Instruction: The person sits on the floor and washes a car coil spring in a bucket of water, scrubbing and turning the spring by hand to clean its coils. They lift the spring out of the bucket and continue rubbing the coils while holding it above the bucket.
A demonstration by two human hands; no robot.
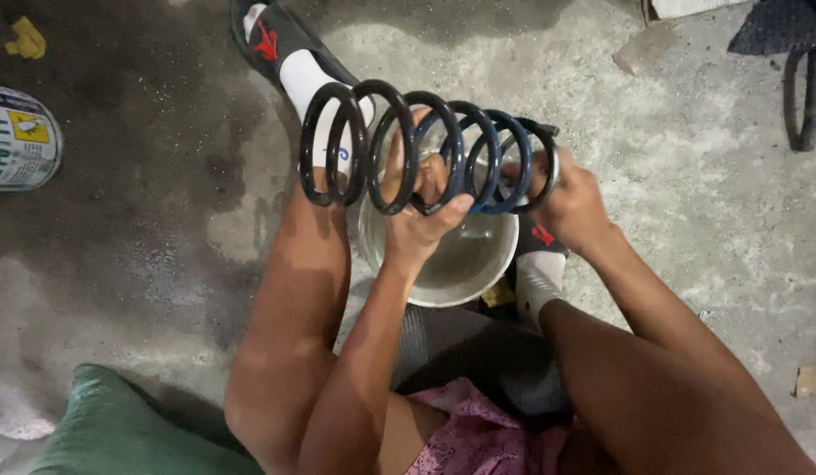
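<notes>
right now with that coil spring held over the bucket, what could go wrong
The left hand grips the coil spring between its coils, so fingers could get pinched. The spring is held in the air above the bucket; if either grip slips, it may drop onto it or the sandalled foot nearby.

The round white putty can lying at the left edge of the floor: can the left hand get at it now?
Probably not at once. The left hand grips the dark blue metal coil spring over the white bucket, while the putty can lies far off. Bare concrete floor lies between; nothing blocks it.
</notes>
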